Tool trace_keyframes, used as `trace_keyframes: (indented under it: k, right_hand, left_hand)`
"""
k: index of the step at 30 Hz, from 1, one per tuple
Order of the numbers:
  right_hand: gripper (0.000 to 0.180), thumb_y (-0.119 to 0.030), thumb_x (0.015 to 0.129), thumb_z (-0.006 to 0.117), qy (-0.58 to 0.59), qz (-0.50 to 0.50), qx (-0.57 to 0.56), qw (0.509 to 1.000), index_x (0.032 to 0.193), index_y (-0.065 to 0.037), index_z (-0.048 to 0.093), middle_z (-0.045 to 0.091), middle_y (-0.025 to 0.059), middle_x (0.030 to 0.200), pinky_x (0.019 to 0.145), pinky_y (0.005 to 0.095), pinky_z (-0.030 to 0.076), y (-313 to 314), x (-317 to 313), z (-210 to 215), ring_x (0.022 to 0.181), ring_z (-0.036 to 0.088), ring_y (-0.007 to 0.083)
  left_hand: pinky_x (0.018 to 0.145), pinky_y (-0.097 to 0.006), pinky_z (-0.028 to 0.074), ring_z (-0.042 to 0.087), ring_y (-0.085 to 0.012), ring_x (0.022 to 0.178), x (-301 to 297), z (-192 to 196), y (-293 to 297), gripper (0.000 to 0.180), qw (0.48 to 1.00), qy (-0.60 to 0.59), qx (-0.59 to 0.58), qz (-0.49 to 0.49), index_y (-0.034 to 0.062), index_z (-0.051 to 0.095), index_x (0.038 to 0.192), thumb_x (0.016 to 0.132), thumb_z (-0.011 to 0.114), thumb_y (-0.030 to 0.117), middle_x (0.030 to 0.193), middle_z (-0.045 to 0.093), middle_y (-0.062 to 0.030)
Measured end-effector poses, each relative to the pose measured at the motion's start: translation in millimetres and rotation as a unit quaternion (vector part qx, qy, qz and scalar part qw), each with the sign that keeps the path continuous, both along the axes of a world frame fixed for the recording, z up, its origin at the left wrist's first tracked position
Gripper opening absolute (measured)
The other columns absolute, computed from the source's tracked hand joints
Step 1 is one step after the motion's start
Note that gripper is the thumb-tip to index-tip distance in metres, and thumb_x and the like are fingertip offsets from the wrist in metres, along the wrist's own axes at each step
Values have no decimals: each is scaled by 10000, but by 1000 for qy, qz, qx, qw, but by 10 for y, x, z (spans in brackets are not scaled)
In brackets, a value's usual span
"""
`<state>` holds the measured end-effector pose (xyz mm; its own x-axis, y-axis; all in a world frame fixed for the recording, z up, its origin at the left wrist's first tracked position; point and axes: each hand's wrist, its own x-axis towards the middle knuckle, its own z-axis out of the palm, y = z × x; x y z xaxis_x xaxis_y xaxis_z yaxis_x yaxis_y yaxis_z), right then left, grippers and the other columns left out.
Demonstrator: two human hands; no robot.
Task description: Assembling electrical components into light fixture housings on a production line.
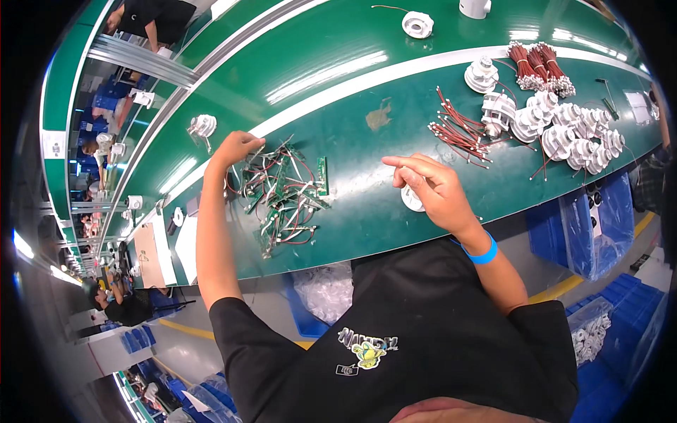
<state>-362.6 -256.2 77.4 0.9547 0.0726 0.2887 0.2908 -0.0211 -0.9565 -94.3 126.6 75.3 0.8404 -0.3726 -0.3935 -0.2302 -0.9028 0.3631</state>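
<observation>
My left hand [238, 149] is over the far left part of the green table, its fingers bent and pressed together. Whatever they may hold is hidden. Just beside it lies a tangled pile of green circuit boards [282, 197] with red, black and white wires. One long narrow circuit board [322, 176] is at the pile's right side. My right hand [431, 187] is over the middle of the table, index finger stretched to the left and thumb apart from it. Under this hand a white round plastic part [410, 200] is partly covered.
Red-brown wire leads [462, 137] lie spread to the right, with tied wire bundles [539, 63] beyond. Several white plastic housings [564, 130] crowd the right side. More white parts [417, 25] sit on the green conveyor [310, 63]. Blue bins [589, 225] stand below the table edge.
</observation>
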Motion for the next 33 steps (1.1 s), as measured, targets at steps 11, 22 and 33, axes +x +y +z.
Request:
trace_keyframes:
  k: [11, 22, 33]
  right_hand:
    - [205, -159, 945, 635, 76, -7, 140, 987, 1043, 20, 625, 735, 84, 944, 814, 279, 501, -6, -2, -134, 892, 659, 120]
    - [141, -66, 895, 672, 98, -12, 110, 989, 984, 43, 674, 716, 110, 950, 809, 270, 517, 63, -9, -25, 921, 679, 154]
    - [179, -118, 895, 681, 75, -30, 63, 995, 1020, 6, 711, 727, 86, 939, 725, 233, 499, 34, 14, -92, 869, 661, 101]
  left_hand:
    - [758, -410, 497, 656, -370, 864, -895, 862, -227, 247, 940, -341, 2, 19, 35, 646, 1089, 968, 557, 231, 935, 685, -190]
    - [624, -239, 457, 630, -109, 751, -1177, 763, -287, 221, 902, -350, -204, 148, 6, 600, 1130, 1015, 512, 174, 899, 688, -83]
    - [703, -234, 471, 654, -137, 843, -1582, 811, -640, 263, 819, -441, -329, 162, -20, 573, 1180, 1005, 545, 175, 973, 676, -94]
